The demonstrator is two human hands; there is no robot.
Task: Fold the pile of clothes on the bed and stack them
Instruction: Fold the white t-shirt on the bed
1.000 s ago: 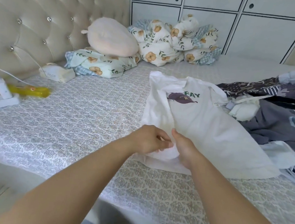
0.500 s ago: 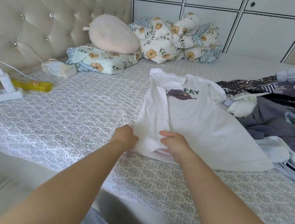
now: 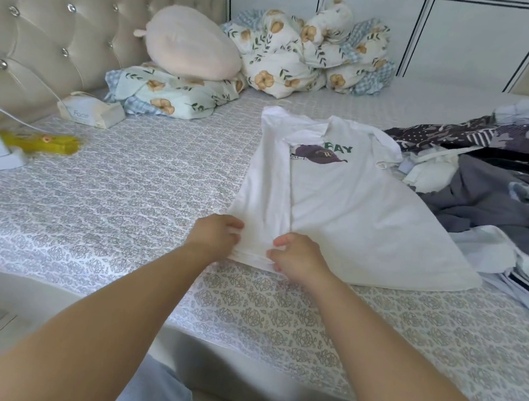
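One white T-shirt (image 3: pixel 347 216), one pile of clothes (image 3: pixel 504 194), two hands, one pink cushion (image 3: pixel 188 43), one tissue pack (image 3: pixel 90 113).

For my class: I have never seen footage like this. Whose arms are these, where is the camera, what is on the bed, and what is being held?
There is no machine here. A person wears a camera on the head, looking forward and down, so the arms reach in from below. The left hand and the right hand both pinch the near hem of a white T-shirt, laid flat on the patterned bed with one side folded over. To the right lies a pile of unfolded clothes. Farther back are a pink cushion and a floral quilt.
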